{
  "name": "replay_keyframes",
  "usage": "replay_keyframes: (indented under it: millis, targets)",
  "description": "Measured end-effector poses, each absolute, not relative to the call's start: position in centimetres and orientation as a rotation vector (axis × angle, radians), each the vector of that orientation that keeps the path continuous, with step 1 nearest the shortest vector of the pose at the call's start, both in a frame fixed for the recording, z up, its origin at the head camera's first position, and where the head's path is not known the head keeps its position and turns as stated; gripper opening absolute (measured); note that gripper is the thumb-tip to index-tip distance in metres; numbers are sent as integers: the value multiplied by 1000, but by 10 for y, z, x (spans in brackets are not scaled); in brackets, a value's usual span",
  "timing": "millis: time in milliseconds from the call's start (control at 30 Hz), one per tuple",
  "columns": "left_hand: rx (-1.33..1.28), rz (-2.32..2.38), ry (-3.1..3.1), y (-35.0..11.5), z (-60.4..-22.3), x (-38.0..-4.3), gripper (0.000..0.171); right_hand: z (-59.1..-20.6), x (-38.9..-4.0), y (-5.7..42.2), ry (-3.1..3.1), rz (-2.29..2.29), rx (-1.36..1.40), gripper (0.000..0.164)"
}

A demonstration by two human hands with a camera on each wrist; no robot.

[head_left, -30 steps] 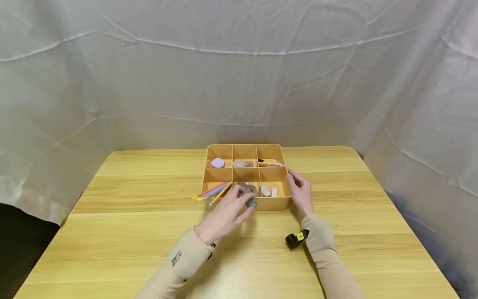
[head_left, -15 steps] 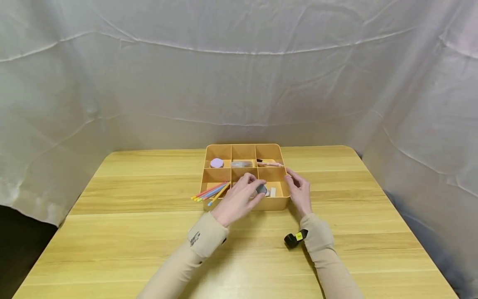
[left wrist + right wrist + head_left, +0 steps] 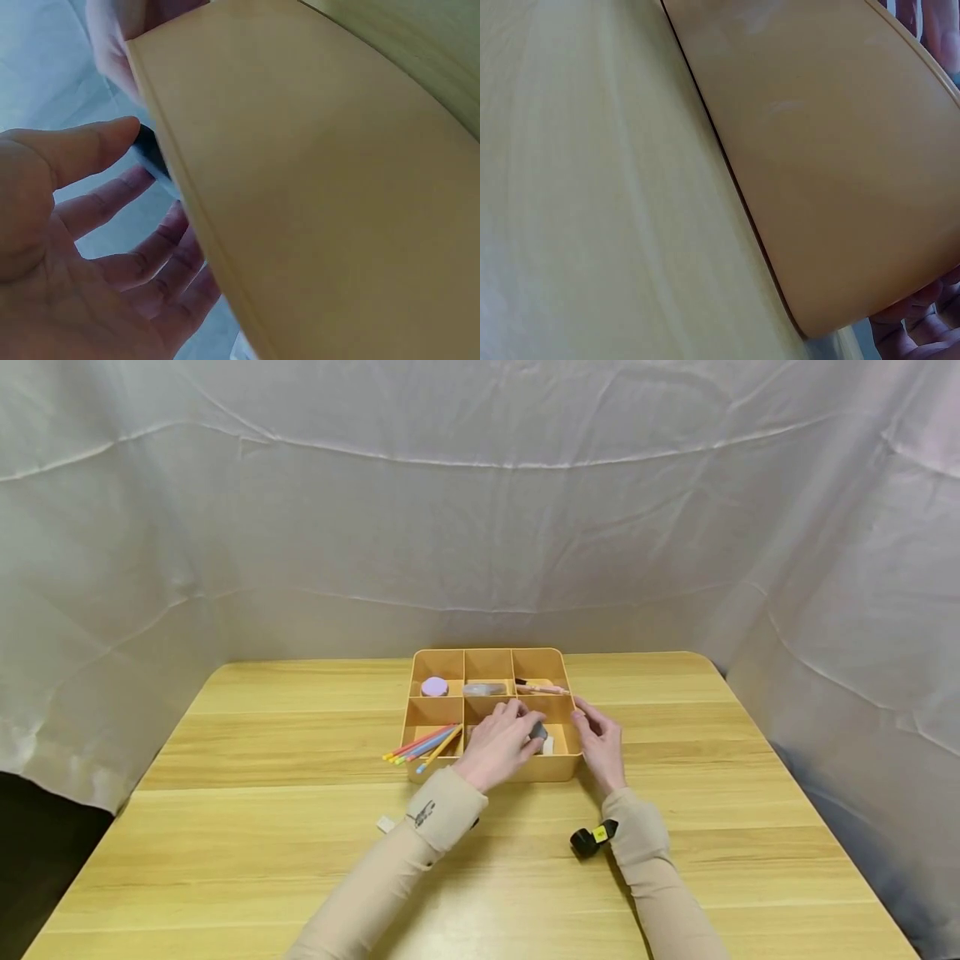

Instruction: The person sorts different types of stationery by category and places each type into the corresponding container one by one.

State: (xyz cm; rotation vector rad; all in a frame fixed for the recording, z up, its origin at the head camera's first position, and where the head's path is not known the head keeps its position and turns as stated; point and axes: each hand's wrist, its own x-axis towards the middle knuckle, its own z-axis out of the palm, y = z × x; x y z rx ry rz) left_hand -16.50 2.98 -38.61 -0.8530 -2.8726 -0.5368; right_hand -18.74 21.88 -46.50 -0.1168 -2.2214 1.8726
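A tan six-compartment organizer box [image 3: 547, 768] stands towards the back of the table. My left hand [image 3: 498, 747] reaches over its front row and pinches a small dark grey block [image 3: 537, 732] above the front right compartment. In the left wrist view, the block [image 3: 152, 154] sits between thumb and index finger, partly hidden by the box wall. A white block [image 3: 549, 745] lies in that compartment below. At the box's right side, my right hand [image 3: 602, 747] grips the wall and rim. The front middle compartment is mostly behind my left hand.
Colored pencils [image 3: 427, 745] lean out of the front left compartment. The back row holds a purple round item [image 3: 434, 687], a clear item [image 3: 484, 689] and brushes [image 3: 543, 688]. A white piece [image 3: 386, 824] lies beside my left sleeve. A black device [image 3: 588, 841] is at my right wrist.
My left hand has carried the dark grey block rightwards from the front middle compartment to over the front right one. My right hand keeps its grip on the box.
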Motion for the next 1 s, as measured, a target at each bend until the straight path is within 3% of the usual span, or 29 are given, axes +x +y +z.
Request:
replay_keyframes:
  millis: [233,367,667,1000]
  targets:
    - [-795,-561,-2804,31,-393,-161,39,-466,-187,219,-2220,1864,-123,37]
    - [-793,-677,-2770,19,-391,-151,34,-466,-187,219,-2233,1866,-135,38]
    - [-782,-939,-2664,-30,-383,-123,18,-466,-188,218,-2225,1862,-127,38]
    - [-760,-1000,-2883,-98,-365,-120,5,-467,-187,221,-2224,1865,-129,39]
